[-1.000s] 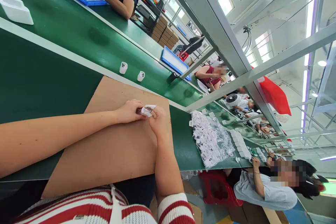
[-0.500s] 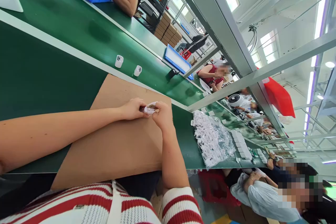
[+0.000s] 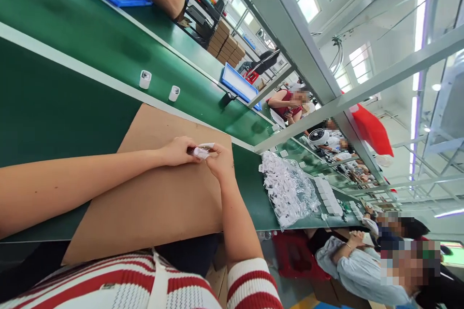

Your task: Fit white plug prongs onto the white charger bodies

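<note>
My left hand is closed, its fingertips pinching one end of a small white plastic piece. On the other side, my right hand grips the same piece with thumb and fingers; something white also covers or lies along one of its fingertips. The piece is partly hidden by the fingers, so its exact kind cannot be made out. Both hands are above a brown cardboard sheet spread over the green bench.
Two small white open-ended housings stand on the green belt beyond a pale rail. A clear plastic bag with many white parts lies to the right, near rows of white boxes. Metal posts rise ahead; co-workers sit along the line.
The two housings on the belt appear farther left, and the whole view has shifted slightly. My right hand has turned a little, and more of the white piece shows between my hands.
</note>
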`<state>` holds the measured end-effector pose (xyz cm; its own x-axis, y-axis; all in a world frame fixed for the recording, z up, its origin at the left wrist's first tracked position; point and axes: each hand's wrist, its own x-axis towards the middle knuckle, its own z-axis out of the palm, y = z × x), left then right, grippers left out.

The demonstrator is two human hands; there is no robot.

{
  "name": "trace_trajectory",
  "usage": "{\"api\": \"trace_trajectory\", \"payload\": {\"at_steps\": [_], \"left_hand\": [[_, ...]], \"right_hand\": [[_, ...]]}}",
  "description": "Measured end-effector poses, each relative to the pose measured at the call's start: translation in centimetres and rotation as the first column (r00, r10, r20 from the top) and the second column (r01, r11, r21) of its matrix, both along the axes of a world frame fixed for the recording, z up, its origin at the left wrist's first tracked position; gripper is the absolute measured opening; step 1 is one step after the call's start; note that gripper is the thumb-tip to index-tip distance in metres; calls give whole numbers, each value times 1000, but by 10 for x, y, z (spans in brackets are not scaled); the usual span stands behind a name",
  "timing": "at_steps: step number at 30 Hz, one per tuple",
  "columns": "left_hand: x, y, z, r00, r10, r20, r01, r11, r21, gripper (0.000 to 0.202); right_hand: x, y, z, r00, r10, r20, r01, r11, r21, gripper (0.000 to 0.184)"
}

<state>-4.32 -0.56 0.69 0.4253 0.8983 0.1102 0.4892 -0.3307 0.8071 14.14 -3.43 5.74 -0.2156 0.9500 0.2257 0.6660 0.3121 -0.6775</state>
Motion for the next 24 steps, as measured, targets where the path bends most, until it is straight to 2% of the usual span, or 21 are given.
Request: {"api": "trace_trajectory", "payload": {"at_steps": [4,6,9,12,15,18,21,24], "left_hand": [[0,2,-4,1000,-22,-8,22,1000,22,42],[0,0,-4,1000,-8,-8,8,998,63,44],[2,-5,1,1000,20,-10,-19,995,102,47],[3,-1,10,999,-22,-29,22,999,31,47],[-1,27,21,999,-4,-50,3,1000,-10,44],[-15,75,34,972,214,-95,-210,976,59,47],[-30,121,47,895,422,-142,-407,905,126,47],[-35,147,52,845,495,-200,-475,868,143,45]], "right_hand": [[-1,5,5,986,-8,166,-4,997,75,42],[-1,6,3,988,-37,148,26,997,72,38],[-1,4,-12,998,-62,-16,62,998,27,38],[-2,-2,-32,952,-75,-297,76,997,-8,51],[-3,-1,-47,810,-144,-568,173,985,-2,73],[0,10,-59,701,-280,-656,307,949,-78,71],[4,24,-70,696,-361,-620,354,925,-142,61],[5,29,-76,739,-330,-588,315,940,-131,60]]}}
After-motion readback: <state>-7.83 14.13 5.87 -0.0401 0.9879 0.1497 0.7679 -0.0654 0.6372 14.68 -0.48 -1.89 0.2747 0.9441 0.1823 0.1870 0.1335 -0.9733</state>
